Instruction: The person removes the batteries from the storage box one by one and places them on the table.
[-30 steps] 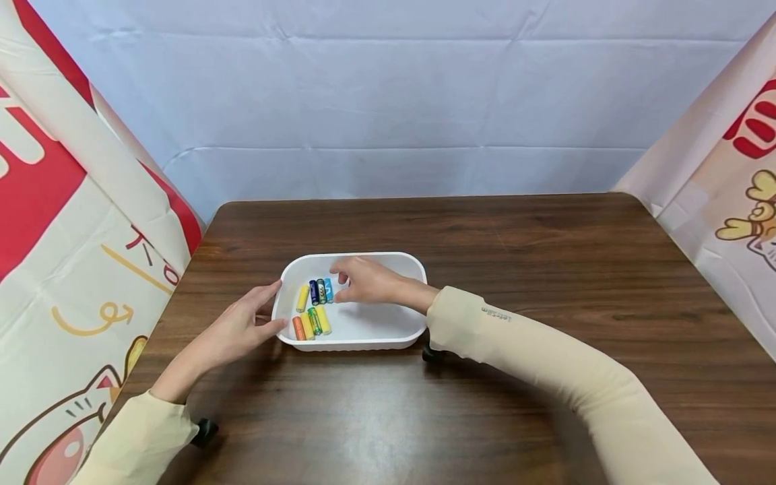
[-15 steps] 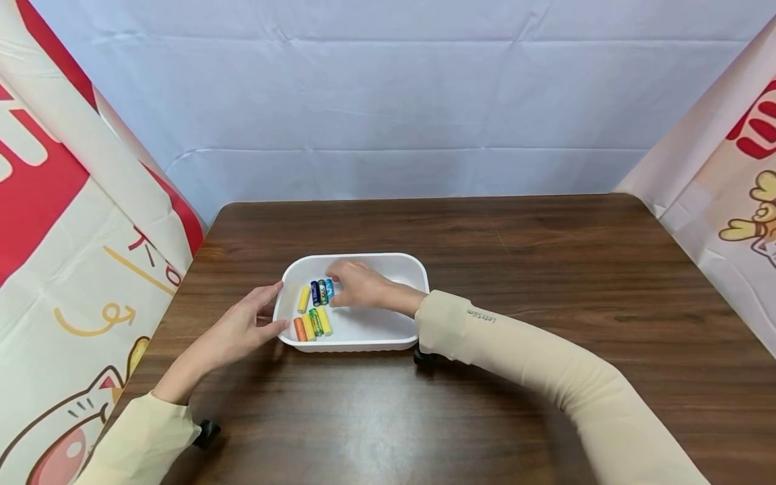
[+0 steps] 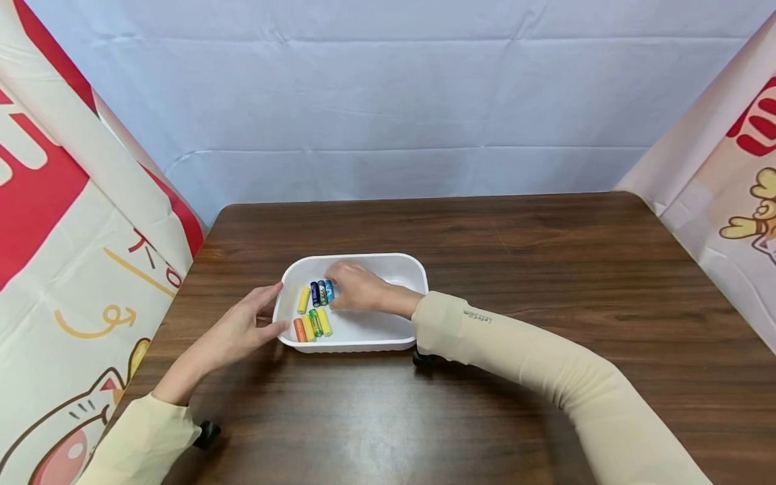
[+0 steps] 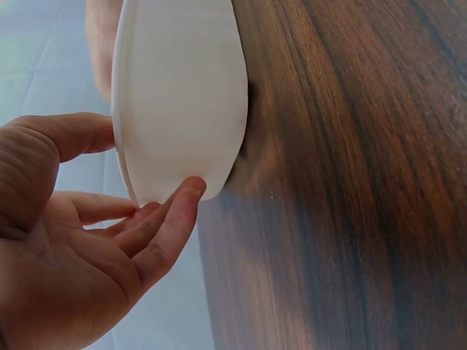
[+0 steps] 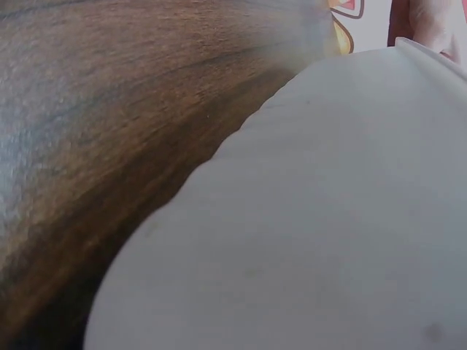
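A white plastic tray (image 3: 376, 333) holds several AA-size batteries in two groups at its left end. The back group has a yellow battery (image 3: 304, 300), a dark blue one (image 3: 315, 294), a dark one with green and a light blue one (image 3: 329, 289). In front lie an orange battery (image 3: 300, 330), yellow ones and a green one (image 3: 315, 322). My left hand (image 3: 242, 320) holds the tray's left end, thumb on the rim and fingers against the wall in the left wrist view. Reaching inside, my right hand (image 3: 360, 288) pinches the light blue battery by its ends.
The tray stands on a dark wooden table (image 3: 515, 269). A pale cloth (image 3: 388, 101) hangs behind it, and printed cloths (image 3: 54, 269) hang at both sides. Only the tray's outer wall (image 5: 306, 204) and the table show large in the right wrist view.
My right hand has moved slightly left and closed its fingertips onto the light blue battery. The left hand and tray stay almost still.
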`<act>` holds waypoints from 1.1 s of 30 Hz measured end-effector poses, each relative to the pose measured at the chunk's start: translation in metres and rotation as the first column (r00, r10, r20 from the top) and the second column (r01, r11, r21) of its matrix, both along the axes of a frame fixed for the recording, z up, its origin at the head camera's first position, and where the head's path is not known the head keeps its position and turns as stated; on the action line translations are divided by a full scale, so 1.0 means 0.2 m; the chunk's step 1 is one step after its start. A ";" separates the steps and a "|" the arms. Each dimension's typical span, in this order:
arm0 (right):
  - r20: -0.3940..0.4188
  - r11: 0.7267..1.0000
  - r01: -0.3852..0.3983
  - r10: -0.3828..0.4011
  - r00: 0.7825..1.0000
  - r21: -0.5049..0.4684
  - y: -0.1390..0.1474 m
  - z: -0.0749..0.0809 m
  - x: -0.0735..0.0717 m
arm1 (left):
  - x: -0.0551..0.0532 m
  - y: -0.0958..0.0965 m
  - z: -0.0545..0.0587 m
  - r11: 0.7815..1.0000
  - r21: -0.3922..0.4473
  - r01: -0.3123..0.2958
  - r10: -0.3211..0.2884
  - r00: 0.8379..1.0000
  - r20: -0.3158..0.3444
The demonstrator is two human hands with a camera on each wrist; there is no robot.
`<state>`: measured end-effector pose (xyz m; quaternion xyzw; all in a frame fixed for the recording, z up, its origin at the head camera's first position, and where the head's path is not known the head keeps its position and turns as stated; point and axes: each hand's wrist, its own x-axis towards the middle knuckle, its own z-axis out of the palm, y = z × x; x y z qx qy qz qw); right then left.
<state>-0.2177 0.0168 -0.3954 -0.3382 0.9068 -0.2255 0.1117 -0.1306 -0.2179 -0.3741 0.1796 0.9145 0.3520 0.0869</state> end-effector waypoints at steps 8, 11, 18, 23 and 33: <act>0.001 0.999 0.000 0.000 1.000 0.042 -0.01 0.00 0.00 | 0.00 0.00 0.00 1.000 0.005 0.006 -0.006 1.000 -0.012; 0.000 0.998 0.008 -0.009 1.000 0.055 -0.01 -0.01 0.00 | 0.00 0.00 -0.01 1.000 0.002 0.009 -0.009 1.000 -0.011; -0.018 0.997 0.027 -0.026 0.999 0.073 -0.02 -0.03 0.00 | 0.00 -0.01 -0.01 1.000 0.000 0.011 -0.011 1.000 0.002; -0.024 0.995 0.048 -0.047 0.999 0.087 -0.03 -0.04 0.00 | 0.00 -0.02 -0.01 1.000 -0.004 0.001 -0.001 1.000 0.021; -0.027 0.992 0.065 -0.063 0.998 0.110 -0.03 -0.05 0.00 | 0.00 -0.02 -0.01 1.000 0.005 0.002 -0.002 1.000 0.025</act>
